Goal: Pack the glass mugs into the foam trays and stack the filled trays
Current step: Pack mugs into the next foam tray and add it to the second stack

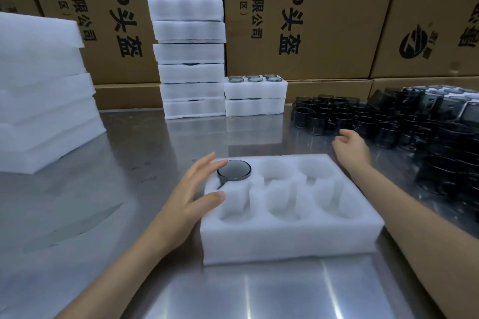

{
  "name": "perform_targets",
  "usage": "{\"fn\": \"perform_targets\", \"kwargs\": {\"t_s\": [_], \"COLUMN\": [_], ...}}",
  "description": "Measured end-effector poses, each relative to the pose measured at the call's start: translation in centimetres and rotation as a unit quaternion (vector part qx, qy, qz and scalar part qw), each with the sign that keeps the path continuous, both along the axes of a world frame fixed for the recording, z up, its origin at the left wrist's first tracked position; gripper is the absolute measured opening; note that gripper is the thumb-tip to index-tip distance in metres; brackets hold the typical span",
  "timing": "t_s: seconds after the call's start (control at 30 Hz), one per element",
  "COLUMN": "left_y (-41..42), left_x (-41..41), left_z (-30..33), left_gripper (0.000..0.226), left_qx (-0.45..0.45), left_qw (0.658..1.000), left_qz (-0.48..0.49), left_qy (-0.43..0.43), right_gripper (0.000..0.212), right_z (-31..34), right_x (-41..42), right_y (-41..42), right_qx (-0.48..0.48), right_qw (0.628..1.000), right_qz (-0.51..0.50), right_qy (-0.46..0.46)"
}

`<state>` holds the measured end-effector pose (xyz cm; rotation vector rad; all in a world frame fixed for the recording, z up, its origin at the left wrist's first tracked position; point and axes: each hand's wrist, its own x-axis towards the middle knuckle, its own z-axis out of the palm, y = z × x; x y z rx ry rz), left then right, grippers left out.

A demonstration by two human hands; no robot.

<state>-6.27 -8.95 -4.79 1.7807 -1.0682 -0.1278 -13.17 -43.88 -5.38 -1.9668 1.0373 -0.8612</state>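
A white foam tray [290, 235] with several round pockets lies in front of me on the steel table. One dark glass mug [234, 169] sits in its far-left pocket; the other pockets hold nothing. My left hand [191, 189] rests open at the tray's left edge, fingers beside the mug and thumb on the foam. My right hand [350, 146] hovers open past the tray's far-right corner, close to a crowd of loose dark glass mugs [375, 124]. It holds nothing.
At the back stand a tall stack of filled foam trays [190, 59] and a shorter stack [255, 96] with mugs showing on top. Foam sheets [44, 96] are piled at the left. Cardboard boxes [324, 15] wall the far side.
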Motion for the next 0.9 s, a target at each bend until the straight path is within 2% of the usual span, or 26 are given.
{"fn": "perform_targets", "kwargs": {"t_s": [0.13,0.47,0.57,0.7,0.9], "left_y": [-0.1,-0.5,-0.5,-0.5,-0.5], "left_x": [-0.1,-0.1,-0.2,-0.2,-0.3], "left_z": [0.2,0.1,0.2,0.2,0.3], "left_gripper": [0.063,0.066,0.067,0.065,0.061], "left_qx": [-0.005,-0.019,-0.020,-0.020,-0.011], "left_qw": [1.000,1.000,1.000,1.000,1.000], "left_qz": [-0.006,-0.004,-0.002,-0.002,-0.003], "left_qy": [0.000,0.007,0.009,0.013,0.011], "right_gripper": [0.048,0.048,0.042,0.021,0.031], "right_z": [-0.1,0.2,0.1,0.2,0.2], "right_x": [2.0,4.4,4.5,4.3,3.1], "right_y": [-1.9,-4.8,-5.0,-4.5,-2.8], "right_qx": [-0.020,-0.041,-0.029,-0.043,-0.033], "right_qw": [0.999,0.996,0.997,0.997,0.999], "right_qz": [-0.018,-0.004,-0.021,-0.018,-0.002], "right_qy": [0.041,0.083,0.070,0.063,0.030]}}
